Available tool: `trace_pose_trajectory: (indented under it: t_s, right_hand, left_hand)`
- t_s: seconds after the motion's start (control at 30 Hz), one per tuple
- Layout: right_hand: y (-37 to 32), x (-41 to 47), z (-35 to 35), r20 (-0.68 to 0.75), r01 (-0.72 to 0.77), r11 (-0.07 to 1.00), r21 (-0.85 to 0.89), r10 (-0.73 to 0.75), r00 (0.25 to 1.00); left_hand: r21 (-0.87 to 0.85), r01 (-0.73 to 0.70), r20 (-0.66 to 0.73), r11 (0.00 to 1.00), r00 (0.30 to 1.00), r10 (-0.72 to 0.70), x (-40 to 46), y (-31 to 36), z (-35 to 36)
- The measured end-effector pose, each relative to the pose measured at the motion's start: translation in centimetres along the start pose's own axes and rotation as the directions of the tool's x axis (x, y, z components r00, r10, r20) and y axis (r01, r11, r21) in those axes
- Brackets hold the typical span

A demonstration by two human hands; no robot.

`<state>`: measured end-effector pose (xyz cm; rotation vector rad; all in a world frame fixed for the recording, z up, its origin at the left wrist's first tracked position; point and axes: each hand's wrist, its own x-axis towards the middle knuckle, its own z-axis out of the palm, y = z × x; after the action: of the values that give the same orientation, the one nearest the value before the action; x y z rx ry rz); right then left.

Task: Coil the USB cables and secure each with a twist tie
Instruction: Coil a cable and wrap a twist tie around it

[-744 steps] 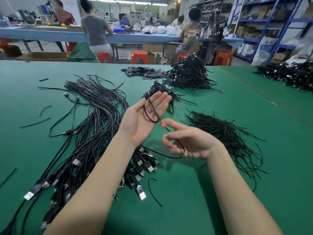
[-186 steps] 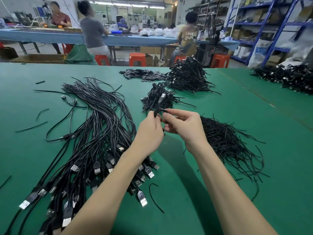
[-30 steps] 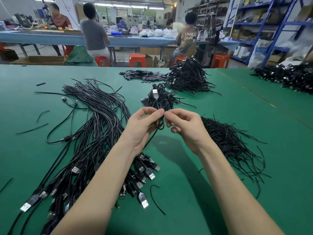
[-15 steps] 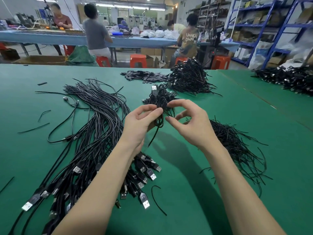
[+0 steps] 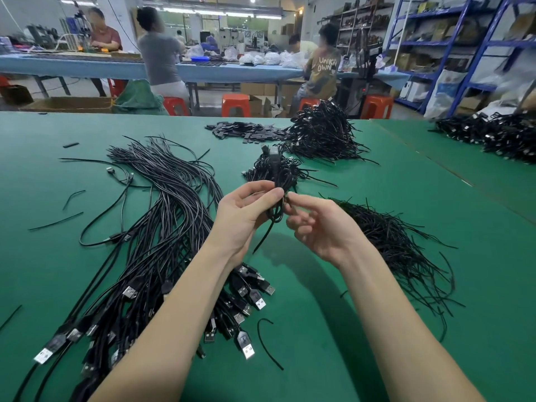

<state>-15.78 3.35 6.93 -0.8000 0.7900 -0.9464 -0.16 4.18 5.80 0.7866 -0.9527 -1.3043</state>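
The green worktop (image 5: 362,329) carries a long spread of loose USB cables (image 5: 162,227) to the person's left, a heap of twist ties (image 5: 391,242) to the right and finished bundles (image 5: 322,134) beyond; other workers sit at benches behind. The left hand (image 5: 246,216) pinches a coiled cable (image 5: 277,204) held above the worktop; the right hand (image 5: 322,224) pinches at its waist, apparently twisting the tie shut. Judged next: finish the twist, then set the bundle down.
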Motion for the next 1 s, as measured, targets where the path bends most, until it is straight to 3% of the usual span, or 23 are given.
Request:
trace_pose_trajectory:
  t_s: [0.03, 0.1, 0.17, 0.2, 0.27, 0.3, 0.33, 0.37, 0.43, 0.47, 0.5, 0.53, 0.57, 0.6, 0.67, 0.73, 0.83, 0.87, 0.9, 0.93, 0.97, 1.0]
  right_hand:
    - [0.0, -0.1, -0.1, -0.023, 0.159, 0.949, -0.273, -0.172, 0.985]
    - [0.2, -0.1, -0.7, 0.080, 0.407, 0.597, -0.691, -0.497, 0.864]
    - [0.3, 0.2, -1.4, 0.243, 0.519, 0.254, -0.816, -0.665, 0.706]
    - [0.4, 0.3, -1.6, 0.296, 0.536, 0.143, -0.832, -0.704, 0.646]
    - [0.5, 0.3, -1.6, 0.307, 0.519, 0.061, -0.852, -0.746, 0.592]
    - [0.5, 0.3, -1.4, 0.252, 0.504, 0.130, -0.854, -0.745, 0.618]
    - [0.7, 0.4, -1.1, 0.156, 0.482, 0.288, -0.827, -0.706, 0.691]
    - [0.7, 0.4, -0.6, 0.041, 0.436, 0.520, -0.734, -0.607, 0.794]
    - [0.4, 0.3, 0.3, -0.070, 0.188, 0.930, -0.315, -0.220, 0.973]
    - [0.3, 0.2, 0.6, -0.053, 0.036, 0.995, -0.091, -0.041, 0.998]
    - [0.2, 0.1, 0.5, -0.026, -0.040, 0.999, 0.030, 0.041, 0.999]
    - [0.2, 0.1, 0.3, -0.022, -0.030, 0.999, 0.017, 0.031, 0.999]
    - [0.3, 0.1, 0.0, -0.027, 0.062, 0.987, -0.150, -0.067, 0.997]
    - [0.4, 0.1, -0.2, -0.022, 0.199, 0.896, -0.397, -0.226, 0.974]
    - [0.5, 0.0, -0.7, 0.074, 0.401, 0.565, -0.721, -0.513, 0.855]
    - [0.6, 0.4, -1.3, 0.178, 0.512, 0.361, -0.779, -0.656, 0.733]
    - [0.9, 0.6, -1.5, 0.197, 0.522, 0.247, -0.816, -0.731, 0.653]
    - [1.0, 0.7, -1.4, 0.165, 0.503, 0.277, -0.819, -0.726, 0.668]
    - [1.0, 0.7, -1.2, 0.098, 0.471, 0.383, -0.795, -0.684, 0.723]
    - [1.1, 0.9, -1.1, 0.005, 0.419, 0.562, -0.713, -0.594, 0.805]
    - [1.1, 0.9, -0.8, -0.080, 0.313, 0.794, -0.521, -0.411, 0.908]
    - [1.1, 0.9, -0.4, -0.087, 0.149, 0.959, -0.240, -0.174, 0.981]
  left_hand:
    - [-0.011, 0.016, -0.014, 1.000, 1.000, -0.016, 0.0, 0.0, -0.1]
    - [-0.030, 0.040, -0.033, 0.999, 0.999, -0.041, 0.1, 0.1, -0.5]
    - [-0.027, 0.051, -0.041, 0.998, 0.998, -0.052, 0.2, 0.3, -0.7]
    - [-0.022, 0.053, -0.040, 0.998, 0.998, -0.054, 0.2, 0.3, -0.7]
    - [-0.014, 0.053, -0.033, 0.999, 0.998, -0.053, 0.2, 0.3, -0.7]
    - [-0.009, 0.049, -0.029, 0.999, 0.998, -0.049, 0.2, 0.3, -0.7]
    - [-0.008, 0.042, -0.026, 0.999, 0.999, -0.042, 0.1, 0.2, -0.7]
    - [-0.008, 0.033, -0.024, 0.999, 0.999, -0.033, 0.1, 0.2, -0.7]
    - [-0.005, 0.019, -0.014, 1.000, 1.000, -0.019, 0.1, 0.1, -0.6]
    - [-0.001, 0.015, -0.001, 1.000, 1.000, -0.015, 0.1, 0.0, -0.5]
    - [0.006, 0.013, 0.011, 1.000, 1.000, -0.013, 0.1, 0.0, -0.5]
    - [0.014, 0.015, 0.012, 1.000, 1.000, -0.016, 0.2, 0.0, -0.5]
    - [0.018, 0.023, 0.002, 1.000, 1.000, -0.023, 0.2, 0.0, -0.7]
    - [0.013, 0.034, -0.012, 0.999, 0.999, -0.034, 0.3, 0.0, -0.9]
    - [0.000, 0.053, -0.028, 0.999, 0.998, -0.053, 0.4, 0.0, -1.2]
    - [-0.001, 0.060, -0.036, 0.998, 0.998, -0.060, 0.5, 0.0, -1.5]
    - [0.009, 0.061, -0.037, 0.998, 0.997, -0.061, 0.6, 0.1, -1.6]
    - [0.011, 0.059, -0.038, 0.998, 0.998, -0.058, 0.6, 0.1, -1.6]
    - [0.013, 0.053, -0.040, 0.999, 0.998, -0.052, 0.5, 0.0, -1.5]
    - [0.017, 0.046, -0.043, 0.999, 0.998, -0.046, 0.5, 0.0, -1.5]
    - [0.021, 0.041, -0.044, 0.999, 0.998, -0.040, 0.5, 0.0, -1.4]
    - [0.024, 0.038, -0.041, 0.999, 0.999, -0.037, 0.5, -0.1, -1.3]
